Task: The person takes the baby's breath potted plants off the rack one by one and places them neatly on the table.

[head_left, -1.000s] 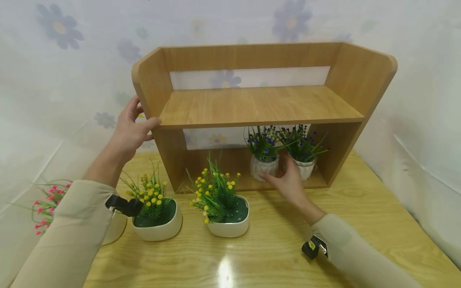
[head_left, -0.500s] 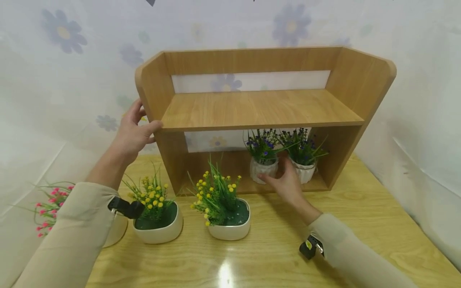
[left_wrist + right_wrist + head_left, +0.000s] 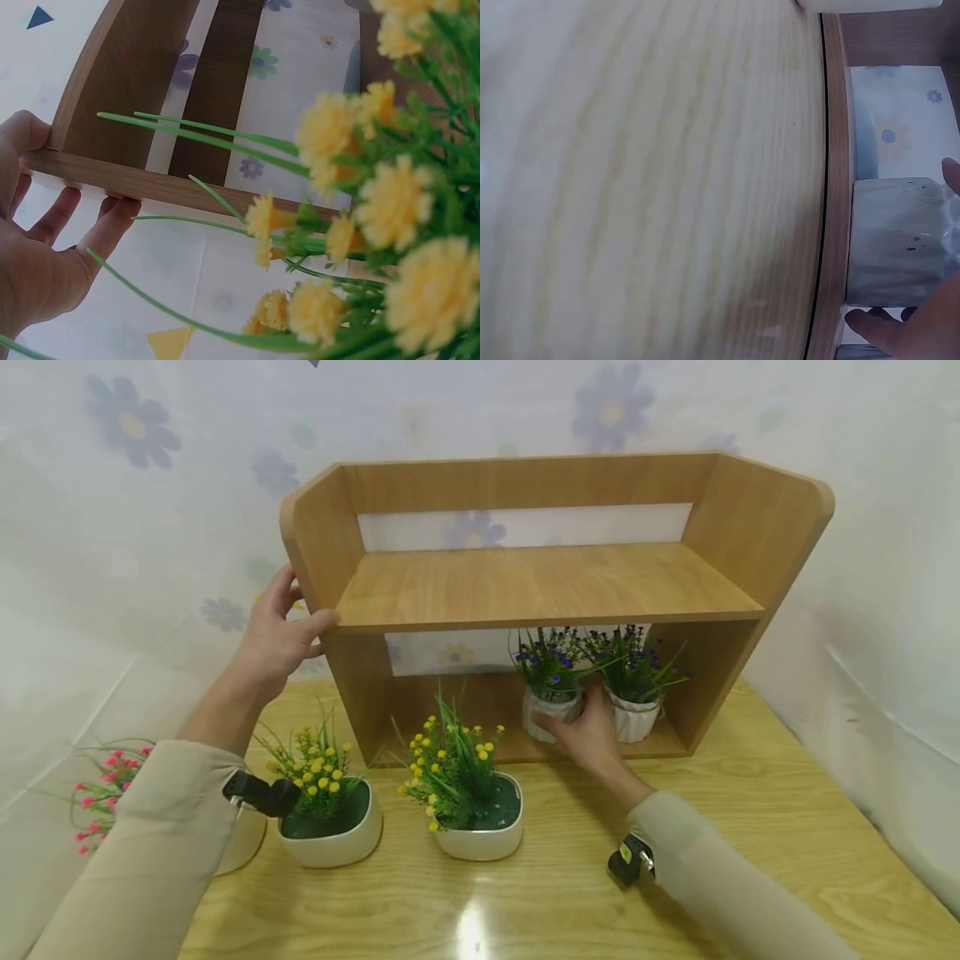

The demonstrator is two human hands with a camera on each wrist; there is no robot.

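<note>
White flowerpot upright on lower shelf

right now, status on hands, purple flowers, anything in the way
Left hand holding wooden shelf, left side. Right hand gripping left purple-flowered pot, lower level. Possible snag: second purple-flowered pot close on its right.

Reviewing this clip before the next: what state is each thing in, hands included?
Shelf, upright on the table
Left purple plant, upright, held
Right purple plant, upright, not held
Left yellow plant, upright on the table
Right yellow plant, upright on the table
Pink plant, partly hidden behind left sleeve
Left hand, gripping the shelf's side
Right hand, gripping the left purple plant's pot
</note>
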